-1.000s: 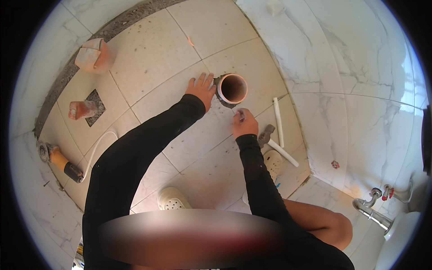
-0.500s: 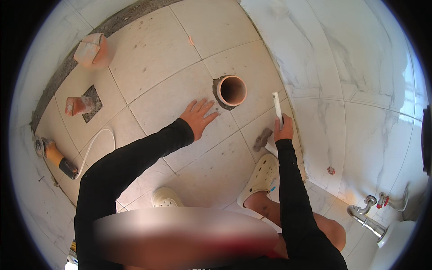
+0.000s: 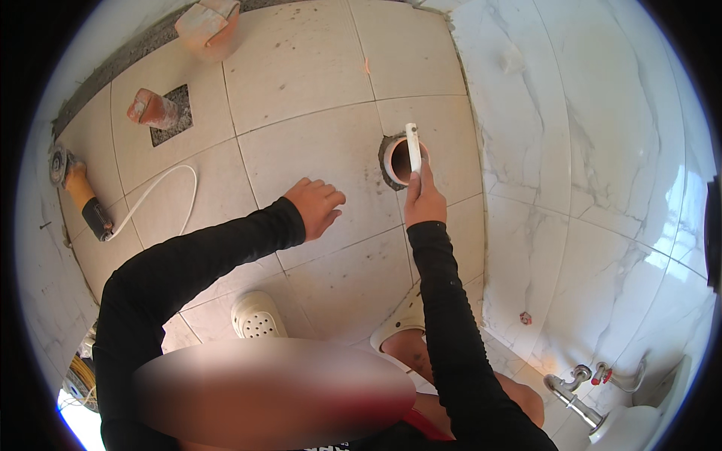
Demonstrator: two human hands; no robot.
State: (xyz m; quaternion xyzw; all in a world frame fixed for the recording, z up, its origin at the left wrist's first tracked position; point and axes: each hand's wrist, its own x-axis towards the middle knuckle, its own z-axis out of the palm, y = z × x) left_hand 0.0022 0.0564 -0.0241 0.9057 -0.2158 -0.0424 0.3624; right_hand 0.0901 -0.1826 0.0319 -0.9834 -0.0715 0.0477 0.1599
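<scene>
right hand (image 3: 426,201) gripping white strip (image 3: 413,146) over pipe opening (image 3: 401,160), left hand (image 3: 316,206) seemingly empty

A single head-worn fisheye view looks steeply down, fairly near, on the tiled floor (image 3: 301,90); its bent rim probably distorts edges.

The beige floor tiles (image 3: 301,83) are showing dark specks; the wall tiles (image 3: 594,150) (right) are showing grey-veined white marble.

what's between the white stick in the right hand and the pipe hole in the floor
Nothing visible. The right hand holds the white stick directly over the open pipe hole; the left hand rests on tile, apart to the side.
</scene>
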